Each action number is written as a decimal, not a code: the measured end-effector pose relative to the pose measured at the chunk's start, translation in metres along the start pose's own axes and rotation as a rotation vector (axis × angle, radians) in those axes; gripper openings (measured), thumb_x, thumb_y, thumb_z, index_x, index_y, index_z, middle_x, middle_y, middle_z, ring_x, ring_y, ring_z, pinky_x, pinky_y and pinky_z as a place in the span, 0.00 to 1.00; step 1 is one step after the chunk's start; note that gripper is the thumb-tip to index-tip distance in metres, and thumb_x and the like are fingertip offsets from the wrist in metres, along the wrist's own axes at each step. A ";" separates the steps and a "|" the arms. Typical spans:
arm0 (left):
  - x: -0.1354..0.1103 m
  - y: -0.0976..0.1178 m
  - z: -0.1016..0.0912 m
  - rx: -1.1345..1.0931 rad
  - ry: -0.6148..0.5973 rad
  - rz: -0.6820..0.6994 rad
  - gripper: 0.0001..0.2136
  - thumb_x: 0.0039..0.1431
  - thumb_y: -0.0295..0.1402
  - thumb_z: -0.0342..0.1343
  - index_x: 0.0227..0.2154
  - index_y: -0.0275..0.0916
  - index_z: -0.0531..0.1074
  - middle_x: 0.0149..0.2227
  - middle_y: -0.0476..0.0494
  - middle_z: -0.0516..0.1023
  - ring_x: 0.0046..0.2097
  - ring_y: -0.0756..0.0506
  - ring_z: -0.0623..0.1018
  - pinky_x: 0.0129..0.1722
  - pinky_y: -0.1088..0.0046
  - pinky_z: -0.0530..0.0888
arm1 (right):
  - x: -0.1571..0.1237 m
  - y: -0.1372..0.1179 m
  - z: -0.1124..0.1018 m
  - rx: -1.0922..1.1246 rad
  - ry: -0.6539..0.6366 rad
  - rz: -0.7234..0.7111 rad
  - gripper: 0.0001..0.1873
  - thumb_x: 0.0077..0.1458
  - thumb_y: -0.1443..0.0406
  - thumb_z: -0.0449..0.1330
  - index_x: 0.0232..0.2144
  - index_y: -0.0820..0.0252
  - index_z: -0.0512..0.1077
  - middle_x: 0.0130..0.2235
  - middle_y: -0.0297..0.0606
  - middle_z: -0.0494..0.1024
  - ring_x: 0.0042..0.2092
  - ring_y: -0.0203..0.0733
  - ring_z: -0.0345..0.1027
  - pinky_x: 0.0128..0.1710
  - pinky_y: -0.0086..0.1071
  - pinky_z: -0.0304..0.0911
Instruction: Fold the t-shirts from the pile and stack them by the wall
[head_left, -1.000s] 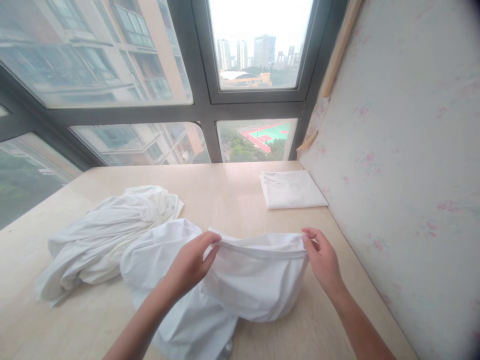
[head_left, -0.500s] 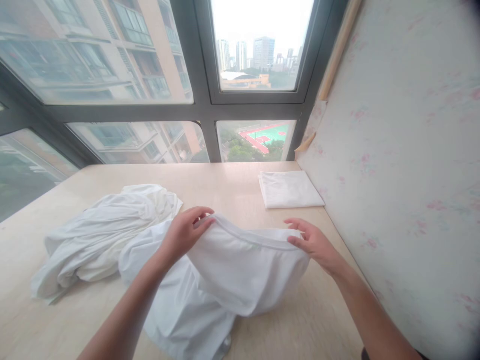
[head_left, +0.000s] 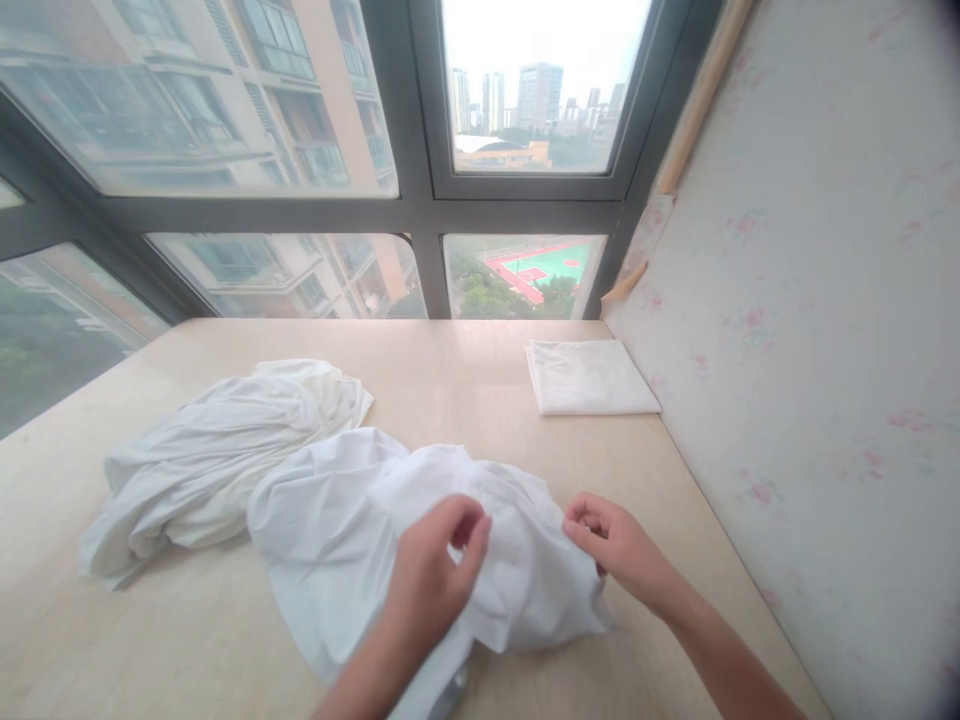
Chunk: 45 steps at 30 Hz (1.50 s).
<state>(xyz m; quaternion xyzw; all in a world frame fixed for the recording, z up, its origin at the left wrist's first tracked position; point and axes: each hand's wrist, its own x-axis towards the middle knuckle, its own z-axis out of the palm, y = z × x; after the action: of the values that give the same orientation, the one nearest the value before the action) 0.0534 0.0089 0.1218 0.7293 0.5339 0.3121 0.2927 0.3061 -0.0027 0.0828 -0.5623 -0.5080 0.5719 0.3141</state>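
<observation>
A crumpled white cloth [head_left: 330, 520] lies in front of me on the wooden surface, its sewn shape not clear. My left hand [head_left: 439, 560] is over its middle, with thumb and forefinger curled together into a loop. Whether any fabric is caught between those fingertips is hidden. At the cloth's right edge, my right hand [head_left: 619, 545] has its fingers closed in a pinch against the fabric. Left of this cloth, and close to it, sits a second heap of white cloth [head_left: 217, 465], loosely bunched.
A neatly folded white cloth [head_left: 592, 378] rests at the back right, near the flowered wall [head_left: 810, 400]. Dark window frames [head_left: 285, 213] rise behind the pale wooden surface [head_left: 442, 350]. Torn wallpaper [head_left: 626, 283] curls at the corner.
The cloth's long edge, stretched up between both hands before, has dropped and crumpled. Both hands have come lower and nearer, the left also moving right. My view has shifted slightly.
</observation>
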 end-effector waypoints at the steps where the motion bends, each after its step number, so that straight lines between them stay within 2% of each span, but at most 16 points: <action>1: -0.018 0.007 0.015 -0.156 -0.111 -0.085 0.10 0.64 0.39 0.51 0.32 0.41 0.71 0.30 0.47 0.76 0.32 0.47 0.74 0.36 0.72 0.71 | -0.003 0.000 0.010 0.066 -0.011 0.020 0.19 0.56 0.49 0.60 0.33 0.58 0.66 0.23 0.26 0.65 0.23 0.32 0.59 0.21 0.26 0.56; 2: -0.035 0.011 0.031 -0.306 -0.190 -0.168 0.11 0.64 0.42 0.52 0.34 0.40 0.72 0.31 0.46 0.77 0.34 0.46 0.76 0.37 0.72 0.72 | -0.006 0.000 0.020 0.125 -0.040 0.037 0.19 0.55 0.49 0.60 0.34 0.57 0.65 0.24 0.26 0.66 0.22 0.32 0.60 0.22 0.26 0.58; 4: -0.062 0.013 0.060 -0.603 -0.218 -0.292 0.15 0.61 0.47 0.55 0.41 0.40 0.73 0.38 0.42 0.80 0.40 0.43 0.78 0.42 0.70 0.74 | -0.013 -0.003 0.036 0.210 -0.153 0.062 0.17 0.55 0.51 0.61 0.36 0.57 0.64 0.25 0.27 0.69 0.23 0.32 0.64 0.24 0.27 0.62; 8: -0.088 -0.002 0.093 -0.959 0.031 -0.538 0.25 0.52 0.52 0.62 0.46 0.39 0.73 0.45 0.38 0.80 0.47 0.39 0.77 0.49 0.64 0.72 | -0.017 -0.018 0.043 0.120 -0.453 0.040 0.08 0.58 0.60 0.59 0.37 0.59 0.71 0.30 0.33 0.77 0.30 0.36 0.72 0.31 0.28 0.67; 10: -0.093 -0.011 0.094 -0.969 0.112 -0.630 0.24 0.51 0.52 0.63 0.44 0.39 0.75 0.41 0.40 0.81 0.43 0.40 0.77 0.48 0.64 0.72 | -0.006 -0.029 0.036 -0.011 -0.466 -0.049 0.09 0.60 0.63 0.56 0.38 0.59 0.74 0.34 0.36 0.79 0.34 0.37 0.74 0.32 0.29 0.67; 15: -0.100 -0.020 0.083 -0.835 0.267 -0.679 0.25 0.48 0.54 0.63 0.41 0.38 0.78 0.39 0.42 0.81 0.44 0.38 0.77 0.47 0.66 0.72 | 0.074 -0.044 0.028 -0.418 -0.107 -0.542 0.16 0.56 0.73 0.54 0.41 0.54 0.77 0.45 0.37 0.80 0.46 0.41 0.73 0.44 0.34 0.69; 18: -0.103 -0.020 0.080 -0.785 0.344 -0.727 0.27 0.48 0.58 0.61 0.42 0.40 0.78 0.41 0.42 0.81 0.49 0.36 0.76 0.51 0.66 0.72 | 0.133 -0.038 0.046 -0.557 -0.168 -0.789 0.25 0.53 0.79 0.52 0.45 0.52 0.77 0.57 0.39 0.73 0.59 0.42 0.64 0.59 0.41 0.61; 21: -0.105 -0.018 0.074 -0.749 0.400 -0.753 0.29 0.49 0.61 0.57 0.41 0.41 0.78 0.41 0.42 0.81 0.53 0.35 0.75 0.54 0.65 0.70 | 0.173 -0.030 0.070 -0.638 -0.288 -0.842 0.24 0.51 0.80 0.54 0.42 0.53 0.78 0.61 0.40 0.70 0.63 0.44 0.59 0.62 0.44 0.57; 24: -0.105 -0.019 0.052 -0.652 0.403 -0.717 0.26 0.50 0.61 0.57 0.38 0.43 0.78 0.40 0.43 0.81 0.51 0.36 0.76 0.54 0.64 0.70 | 0.188 -0.030 0.084 -0.563 -0.304 -0.779 0.16 0.50 0.78 0.56 0.32 0.56 0.78 0.57 0.41 0.74 0.62 0.45 0.62 0.62 0.45 0.56; 27: -0.103 -0.024 0.013 -0.565 0.260 -0.629 0.21 0.48 0.56 0.61 0.33 0.43 0.77 0.32 0.46 0.80 0.39 0.38 0.78 0.43 0.66 0.75 | 0.181 -0.041 0.072 -0.324 -0.241 -0.707 0.10 0.51 0.73 0.56 0.30 0.57 0.76 0.50 0.41 0.79 0.58 0.45 0.67 0.60 0.43 0.58; 31: -0.090 -0.036 -0.044 -0.458 0.023 -0.464 0.17 0.45 0.49 0.66 0.29 0.41 0.76 0.28 0.48 0.78 0.32 0.44 0.75 0.34 0.72 0.72 | 0.148 -0.064 0.026 -0.084 -0.116 -0.675 0.08 0.54 0.66 0.53 0.32 0.59 0.73 0.44 0.42 0.81 0.52 0.48 0.71 0.52 0.42 0.63; 33: -0.076 -0.040 -0.069 -0.340 -0.017 -0.391 0.16 0.47 0.48 0.66 0.30 0.40 0.77 0.29 0.47 0.78 0.33 0.44 0.75 0.34 0.74 0.71 | 0.128 -0.075 0.001 -0.114 -0.014 -0.638 0.07 0.51 0.64 0.54 0.29 0.59 0.71 0.35 0.40 0.80 0.41 0.46 0.72 0.41 0.36 0.65; 36: -0.046 -0.044 -0.098 -0.114 -0.038 -0.290 0.15 0.51 0.48 0.62 0.27 0.40 0.76 0.26 0.49 0.75 0.31 0.46 0.72 0.31 0.76 0.68 | 0.097 -0.092 -0.033 -0.350 0.091 -0.583 0.03 0.46 0.66 0.56 0.26 0.59 0.69 0.26 0.33 0.73 0.31 0.39 0.65 0.31 0.30 0.58; 39: -0.013 -0.050 -0.115 0.030 -0.032 -0.186 0.16 0.55 0.49 0.58 0.27 0.40 0.75 0.25 0.51 0.73 0.30 0.48 0.69 0.29 0.77 0.66 | 0.065 -0.110 -0.062 -0.461 -0.068 -0.431 0.06 0.48 0.64 0.59 0.31 0.59 0.72 0.30 0.33 0.74 0.33 0.38 0.65 0.31 0.28 0.57; 43: 0.024 -0.061 -0.118 0.066 0.035 -0.134 0.17 0.57 0.50 0.57 0.33 0.40 0.75 0.29 0.50 0.76 0.33 0.48 0.72 0.32 0.76 0.67 | 0.029 -0.127 -0.089 -0.297 -0.497 -0.180 0.29 0.45 0.55 0.67 0.49 0.59 0.73 0.44 0.40 0.78 0.44 0.46 0.70 0.39 0.33 0.65; 45: 0.035 -0.062 -0.117 0.045 0.077 -0.134 0.18 0.57 0.51 0.58 0.35 0.40 0.75 0.30 0.49 0.77 0.33 0.47 0.73 0.33 0.76 0.68 | 0.019 -0.130 -0.095 -0.241 -0.524 -0.171 0.33 0.44 0.53 0.68 0.52 0.59 0.72 0.47 0.43 0.77 0.48 0.50 0.70 0.43 0.37 0.66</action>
<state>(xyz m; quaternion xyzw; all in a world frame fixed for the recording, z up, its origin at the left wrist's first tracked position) -0.0657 0.0698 0.1538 0.6857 0.5993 0.3077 0.2756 0.3669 0.0743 0.2118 -0.3838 -0.6816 0.6046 0.1503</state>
